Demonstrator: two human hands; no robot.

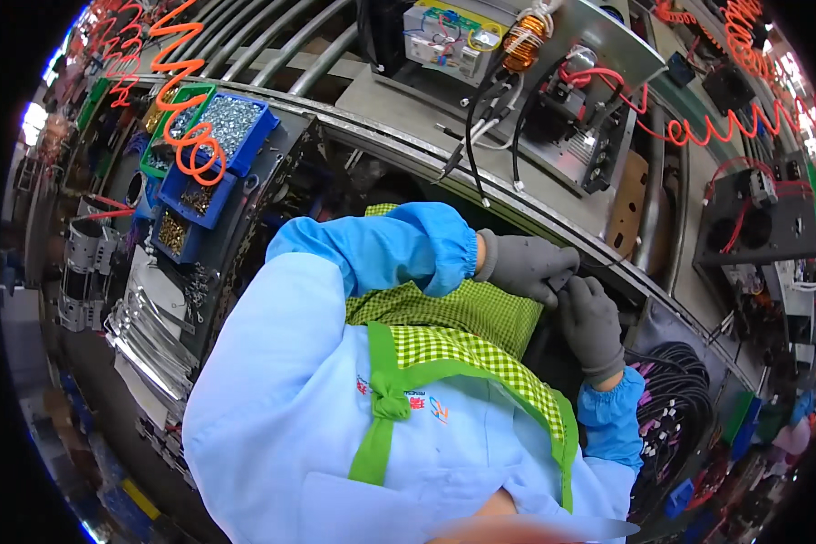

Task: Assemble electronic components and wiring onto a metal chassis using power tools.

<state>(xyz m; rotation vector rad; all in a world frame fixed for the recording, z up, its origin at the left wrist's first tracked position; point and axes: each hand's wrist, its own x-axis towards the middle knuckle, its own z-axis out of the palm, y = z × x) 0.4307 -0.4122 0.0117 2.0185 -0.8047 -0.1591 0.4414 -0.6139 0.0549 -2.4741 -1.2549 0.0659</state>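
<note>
My left hand [524,265], in a grey knitted glove, reaches in from the left in front of my lap with its fingers closed. My right hand [593,328], gloved alike, comes up from the lower right and meets it, fingers pinched together. Between the fingertips is a small dark piece [558,279], mostly hidden, too small to name. Beyond both hands stands an open metal chassis [576,136] on the roller line, with a copper-wound coil [524,43], red wires and loose black and grey cable ends [470,150] hanging over its near side.
Blue bins of screws [236,127] and brass-coloured fasteners [174,231] stand at the left, under an orange coiled hose [186,127]. Metal strips [150,340] lie below them. Bundled black cables [675,381] sit right of my right arm. Another dark chassis [762,213] stands farther right.
</note>
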